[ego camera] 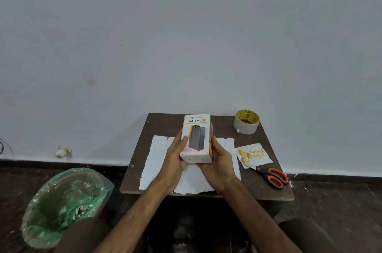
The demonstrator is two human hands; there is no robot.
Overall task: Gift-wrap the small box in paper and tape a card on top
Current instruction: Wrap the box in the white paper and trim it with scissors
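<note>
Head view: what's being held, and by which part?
The small box, by both hands: the left hand grips its left long edge, the right hand its right long edge, both toward the near end, over the white paper.

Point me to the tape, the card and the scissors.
tape [246, 128], head view, roll's outer side.
card [253, 155], head view, middle of printed face.
scissors [268, 175], head view, where handles join.

You are facing a pale wall [186, 35]. A dark table [163, 126] is standing before it on a dark floor [330, 197]. Left of the table, a bin [31, 221] lined in green plastic is holding crumpled scraps [82, 209]. A white object [62, 151] is lying at the wall's foot.
</note>
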